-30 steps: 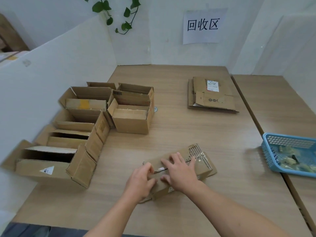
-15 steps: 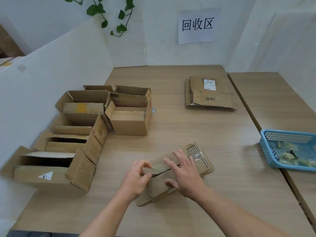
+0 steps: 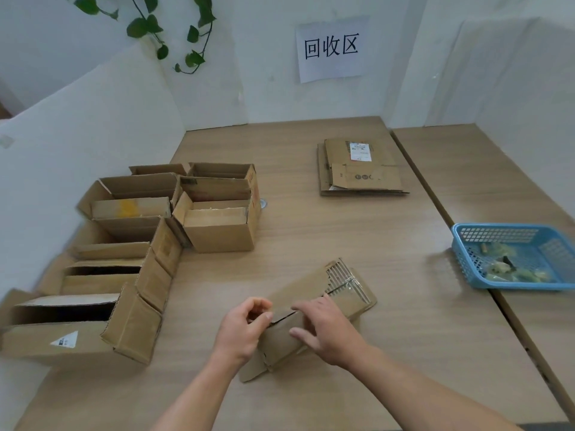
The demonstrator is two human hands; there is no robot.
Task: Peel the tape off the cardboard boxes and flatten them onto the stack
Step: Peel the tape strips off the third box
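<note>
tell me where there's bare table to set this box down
Bare wood lies between the open boxes and the flattened stack, and between the held box and the blue basket. The left side along the white wall is crowded with boxes.

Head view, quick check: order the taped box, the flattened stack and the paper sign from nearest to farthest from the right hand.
1. taped box: directly under the right hand, which rests on it.
2. flattened stack: farther up the table, slightly right.
3. paper sign: on the back wall, beyond the table.
</note>
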